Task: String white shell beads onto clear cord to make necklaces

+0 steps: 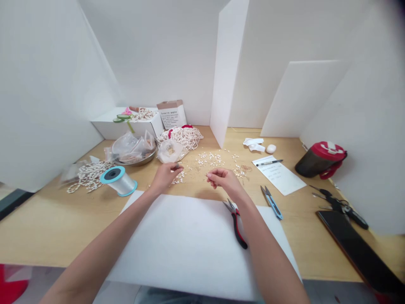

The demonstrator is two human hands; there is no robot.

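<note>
Fingertips pinched together on the left hand [165, 176] and right hand [226, 181]; can't tell what's between them. Table's [41, 228] near edge has a white sheet [177, 240] over it, probably for a clean spot. Pliers [236, 223] lie near its right edge, spool [119, 182] by its far-left corner, likely for easy grabbing. Loose white beads [210, 159] lie past its far edge, near both hands.
</note>
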